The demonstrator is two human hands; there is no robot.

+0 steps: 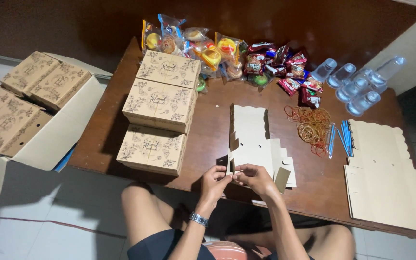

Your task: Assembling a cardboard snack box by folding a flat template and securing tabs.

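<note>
An unfolded tan cardboard box blank (250, 139) lies on the brown wooden table (208, 139), one flap standing up at its left edge. My left hand (214, 181), with a metal watch on the wrist, pinches the near left flap. My right hand (255, 179) grips the same near edge beside it. Both hands sit at the table's front edge, above my knees.
Three closed printed boxes (157, 110) line the table's left. Wrapped snacks (227, 55) and clear water cups (357, 82) lie at the back, rubber bands (311, 124) and blue straws (340, 137) right of centre. Flat blanks (386, 173) stack at right. A carton of boxes (20, 106) sits on the floor.
</note>
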